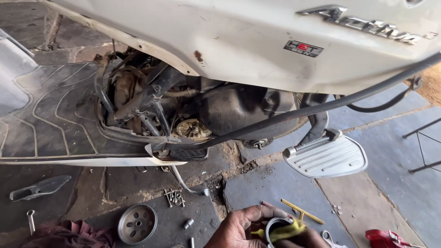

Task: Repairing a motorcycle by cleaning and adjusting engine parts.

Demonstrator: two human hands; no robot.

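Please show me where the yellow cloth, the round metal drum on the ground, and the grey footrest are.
yellow cloth (285,231): head view, middle of the folded cloth.
round metal drum (137,223): head view, its centre hub.
grey footrest (327,158): head view, ribbed top face.

Round metal ring part (277,225) in my hands, w/ yellow cloth (284,231) pressed across its rim, low at btm of view, above stone floor

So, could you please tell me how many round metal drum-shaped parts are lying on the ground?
1: the round grey metal drum with holes lies on the stone floor at bottom left, beside the maroon cloth. Others may be hidden.
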